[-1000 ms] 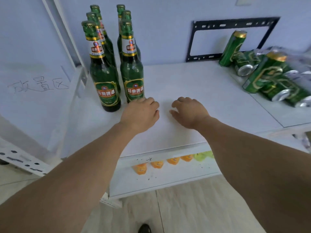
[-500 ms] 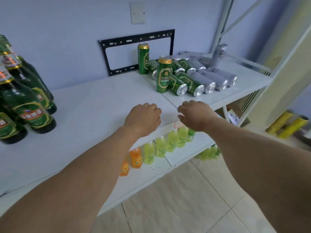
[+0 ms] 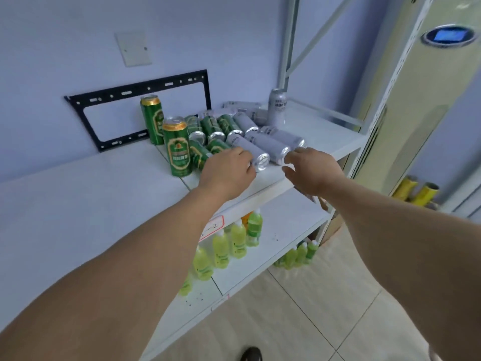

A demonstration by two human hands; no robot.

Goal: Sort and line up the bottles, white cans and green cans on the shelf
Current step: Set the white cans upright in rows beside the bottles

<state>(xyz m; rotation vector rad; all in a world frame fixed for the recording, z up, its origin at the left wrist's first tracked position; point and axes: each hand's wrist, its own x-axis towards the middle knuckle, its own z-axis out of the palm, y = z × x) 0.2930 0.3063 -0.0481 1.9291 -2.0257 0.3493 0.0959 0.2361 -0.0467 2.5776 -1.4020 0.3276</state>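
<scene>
Both of your hands have moved away from the shelf's front edge and over to the pile of cans on the right side of the shelf (image 3: 104,194). Your left hand (image 3: 227,173) lies on top of the nearest white can (image 3: 251,151), which is on its side, but you cannot tell if the fingers hold it. Your right hand (image 3: 313,169) has loose, spread fingers at the end of the next white can (image 3: 270,145), and two green cans (image 3: 177,147) stand upright just left of the pile.

Glossy metal green cans (image 3: 177,149); matt silver-white cans (image 3: 250,149); smooth white shelf (image 3: 86,194).
</scene>
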